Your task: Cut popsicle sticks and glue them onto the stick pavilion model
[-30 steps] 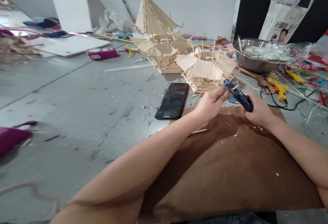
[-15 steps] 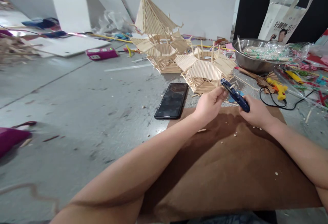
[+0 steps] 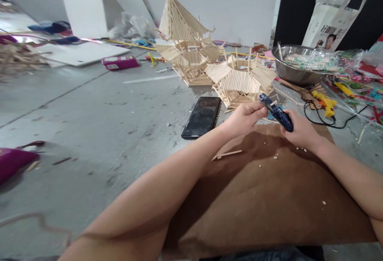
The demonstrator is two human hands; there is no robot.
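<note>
My right hand is closed around a dark blue hand cutter, whose head points away and to the left. Beside that head, my left hand has its thumb and fingers pinched on a thin wooden stick. A short pale length of the stick shows at the cutter's jaws; the rest is hidden by the fingers. Below the hands is a brown board with a loose stick and small cut bits. Just beyond them stands a low open-topped stick model.
A phone lies left of my left hand. Behind it rises a stick pagoda. At right are a steel bowl of wrapped sticks, a yellow glue gun with its cord, and a white bag.
Both hands stay together at the cutter. My left hand and forearm have shifted slightly, uncovering more of the loose stick on the board. The view has moved a little.
</note>
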